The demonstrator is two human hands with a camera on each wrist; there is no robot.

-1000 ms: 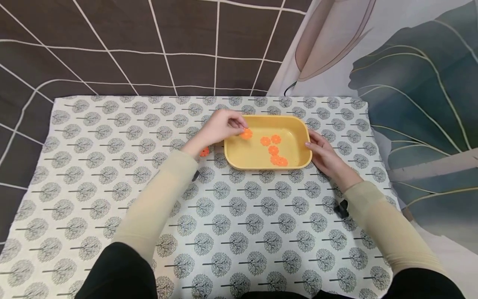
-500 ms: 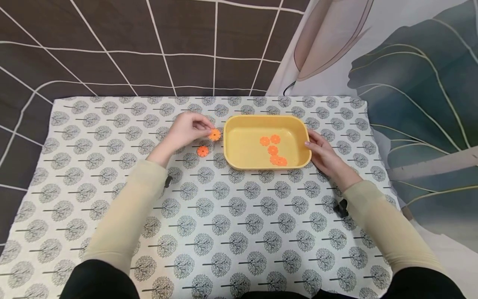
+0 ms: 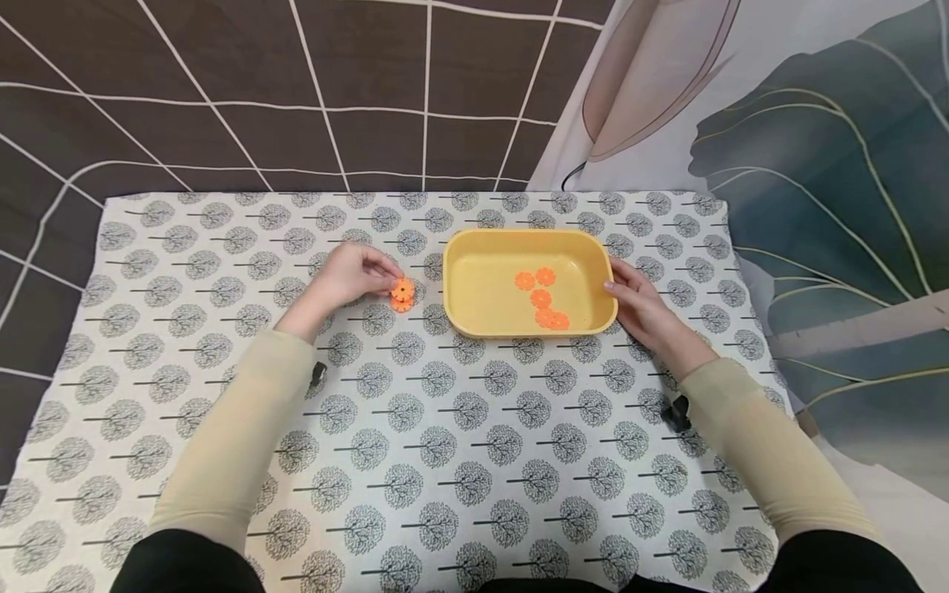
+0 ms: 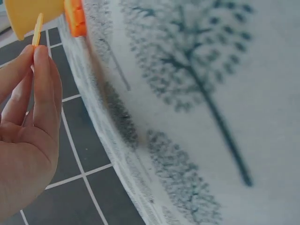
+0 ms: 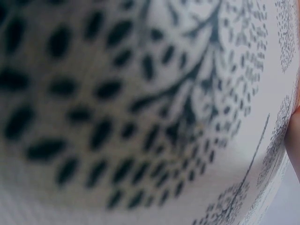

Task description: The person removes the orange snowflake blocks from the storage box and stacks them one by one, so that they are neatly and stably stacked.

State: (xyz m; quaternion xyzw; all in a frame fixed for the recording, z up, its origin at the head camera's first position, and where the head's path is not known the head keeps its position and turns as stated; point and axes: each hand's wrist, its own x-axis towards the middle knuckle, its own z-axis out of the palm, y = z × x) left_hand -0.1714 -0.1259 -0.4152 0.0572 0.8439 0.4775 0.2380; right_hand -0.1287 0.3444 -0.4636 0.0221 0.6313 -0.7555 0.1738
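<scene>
My left hand (image 3: 352,276) pinches a thin orange flower-shaped piece (image 3: 403,289) between thumb and fingertips. In the left wrist view the held flower-shaped piece (image 4: 38,29) is seen edge-on, apart from a thicker orange item (image 4: 75,18) on the cloth. That item, partly hidden behind the held piece in the head view, shows its orange lower edge (image 3: 402,305). To the right, my right hand (image 3: 645,309) grips the right end of a yellow tray (image 3: 474,323), thumb on the rim. Several flat orange flower pieces (image 3: 540,299) lie on the tray's floor.
A white cloth with a tree print (image 3: 445,445) covers the table. Behind it hangs a dark curtain with white lines (image 3: 371,74), and a leaf-patterned curtain (image 3: 830,206) hangs at the right.
My left hand has lifted the flower piece out of the tray and carried it left to the orange item on the cloth. The right hand stays on the tray.
</scene>
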